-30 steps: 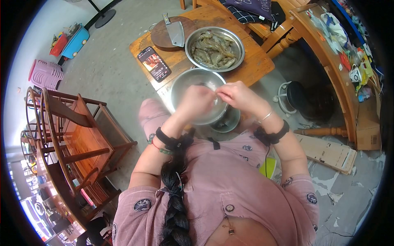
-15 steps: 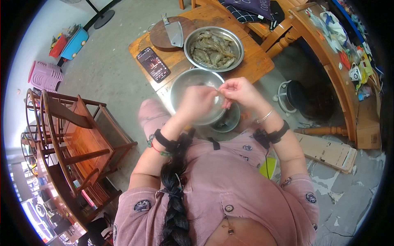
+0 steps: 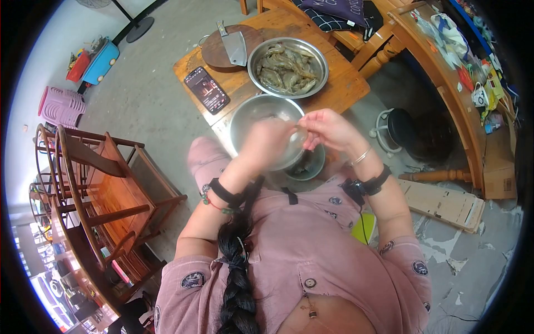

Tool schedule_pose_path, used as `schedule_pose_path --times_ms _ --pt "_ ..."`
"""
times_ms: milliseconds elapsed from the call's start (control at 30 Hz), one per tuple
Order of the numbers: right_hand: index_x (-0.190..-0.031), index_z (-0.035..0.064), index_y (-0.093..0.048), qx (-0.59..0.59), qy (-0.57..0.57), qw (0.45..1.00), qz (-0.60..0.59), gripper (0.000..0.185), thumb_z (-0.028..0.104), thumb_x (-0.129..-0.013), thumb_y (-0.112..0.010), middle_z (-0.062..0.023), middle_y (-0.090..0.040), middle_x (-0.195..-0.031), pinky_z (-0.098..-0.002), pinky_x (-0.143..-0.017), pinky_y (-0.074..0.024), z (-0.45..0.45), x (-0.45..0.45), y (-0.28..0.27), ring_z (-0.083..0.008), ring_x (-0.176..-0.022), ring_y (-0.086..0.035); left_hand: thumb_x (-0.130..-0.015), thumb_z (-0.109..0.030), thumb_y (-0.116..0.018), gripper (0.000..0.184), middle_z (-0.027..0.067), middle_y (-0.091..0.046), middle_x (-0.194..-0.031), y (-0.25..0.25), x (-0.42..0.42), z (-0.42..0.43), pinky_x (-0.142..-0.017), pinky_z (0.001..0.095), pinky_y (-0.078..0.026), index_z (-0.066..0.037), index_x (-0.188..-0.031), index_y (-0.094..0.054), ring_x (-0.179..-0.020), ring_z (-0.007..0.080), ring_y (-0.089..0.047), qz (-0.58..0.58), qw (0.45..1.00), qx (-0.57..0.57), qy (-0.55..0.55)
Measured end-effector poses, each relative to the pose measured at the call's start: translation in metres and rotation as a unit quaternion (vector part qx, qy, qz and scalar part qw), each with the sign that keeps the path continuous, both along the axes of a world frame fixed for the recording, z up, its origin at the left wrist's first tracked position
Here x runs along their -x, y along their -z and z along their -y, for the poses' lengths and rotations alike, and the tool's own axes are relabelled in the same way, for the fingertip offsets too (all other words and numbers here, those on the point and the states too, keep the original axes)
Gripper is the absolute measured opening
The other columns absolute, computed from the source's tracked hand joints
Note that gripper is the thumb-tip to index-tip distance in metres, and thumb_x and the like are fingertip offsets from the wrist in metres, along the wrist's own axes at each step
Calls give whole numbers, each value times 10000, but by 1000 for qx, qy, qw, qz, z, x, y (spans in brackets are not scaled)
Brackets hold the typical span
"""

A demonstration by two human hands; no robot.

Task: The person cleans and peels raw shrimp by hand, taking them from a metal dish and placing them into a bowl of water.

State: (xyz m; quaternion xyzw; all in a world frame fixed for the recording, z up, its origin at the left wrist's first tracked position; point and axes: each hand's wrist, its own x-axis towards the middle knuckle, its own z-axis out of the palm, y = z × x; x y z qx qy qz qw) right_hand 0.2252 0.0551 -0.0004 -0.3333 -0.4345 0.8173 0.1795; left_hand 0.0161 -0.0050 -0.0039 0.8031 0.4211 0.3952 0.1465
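Note:
Over a metal bowl, my left hand and my right hand meet at the fingertips. Both are closed in a pinch on a small, pale, translucent shrimp, mostly covered by fingers. Motion blurs my left hand, so its separate fingers are hard to make out. Just beyond, a steel basin is full of raw, whole grey shrimp. Below my right hand a smaller bowl with dark contents is partly hidden.
A phone with a lit screen lies on the wooden table. A cleaver rests on a round chopping board at the back. A round stool stands to the right, wooden chairs to the left.
My left hand makes small, blurred motions at the shrimp. Both hands stay together over the bowl, and the bowls, cleaver and phone keep their places.

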Motion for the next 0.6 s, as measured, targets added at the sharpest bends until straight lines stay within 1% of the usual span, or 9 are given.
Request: schedule_pose_path --times_ms 33,133,200,267,367,467,567,600 --pt "-1047 -31 -595 19 2 1000 -20 219 170 -961 -589 -104 -666 -856 -291 -651 -593 0 -1 2 -222 -721 -704 -803 -17 -667 124 137 -618 -720 -1 -1 0 -576 376 -474 -4 -926 -669 -635 306 -604 0 1000 0 0" --pt "-1067 -34 -588 12 30 999 -30 226 165 -961 -588 -117 -667 -861 -300 -664 -596 3 -1 -3 -234 -754 -709 -801 -24 -671 130 127 -601 -695 -4 -2 1 -563 376 -465 -14 -931 -667 -618 302 -593 23 1000 -10 -8" --pt "-1069 -46 -587 4 35 999 -28 222 147 -960 -583 -116 -670 -878 -295 -649 -598 6 3 -11 -226 -741 -709 -803 -29 -671 133 117 -582 -674 -6 -3 1 -549 377 -456 -25 -935 -668 -603 298 -581 10 999 7 -35" --pt "-1071 -58 -587 -2 41 999 -25 218 128 -959 -578 -115 -673 -894 -290 -635 -600 7 3 -13 -217 -729 -709 -803 -32 -673 131 113 -576 -668 -4 -3 0 -547 376 -452 -29 -934 -669 -599 293 -576 18 999 1 -31" --pt "-1063 -60 -588 0 34 999 -33 210 118 -951 -588 -117 -674 -893 -299 -655 -601 4 1 -8 -226 -731 -709 -801 -38 -679 135 107 -567 -663 1 -2 -1 -545 373 -448 -34 -936 -672 -594 285 -569 16 999 -15 -28" --pt "-1074 -48 -585 7 11 999 -49 227 145 -954 -595 -134 -669 -892 -310 -678 -603 0 -3 -4 -248 -775 -713 -796 -39 -687 148 102 -564 -667 -1 -3 -1 -549 370 -448 -36 -943 -674 -595 277 -568 6 999 -35 -26" --pt "-1076 -46 -583 7 4 999 -38 223 141 -956 -588 -127 -672 -894 -301 -671 -606 -1 -5 -4 -225 -756 -711 -789 -34 -693 160 98 -561 -669 -3 -3 -1 -547 368 -449 -36 -949 -677 -593 274 -568 11 999 -48 -22" --pt "-1079 -44 -581 19 -1 998 -54 222 140 -956 -586 -118 -672 -886 -295 -666 -607 -2 -7 -3 -212 -750 -710 -786 -29 -694 166 96 -559 -669 -4 -4 -1 -543 368 -449 -36 -951 -678 -590 273 -567 18 998 -57 -19"
